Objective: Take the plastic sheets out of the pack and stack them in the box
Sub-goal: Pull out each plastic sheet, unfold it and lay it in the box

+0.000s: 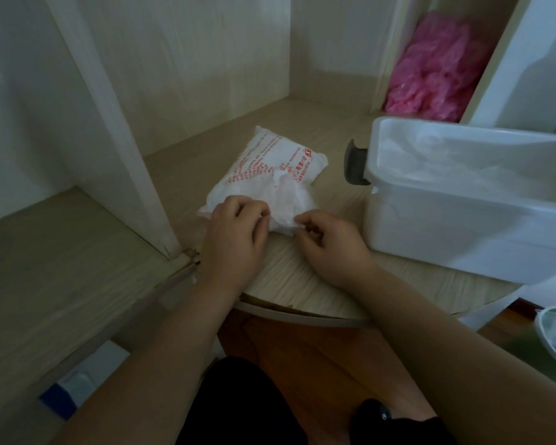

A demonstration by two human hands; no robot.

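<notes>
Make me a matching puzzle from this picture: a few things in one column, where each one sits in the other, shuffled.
Things: 1 pack; 2 box; 3 pink plastic; 4 dark latch.
Places: A on the box's left end; B in the far right compartment; C held by left hand and right hand; D right of the pack.
Pairs: 1-C; 2-D; 3-B; 4-A.

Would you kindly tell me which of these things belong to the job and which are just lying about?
Job: pack, plastic sheets, box, left hand gripping the pack, right hand pinching the sheets.
Lying about: pink plastic bundle, pale bowl.
</notes>
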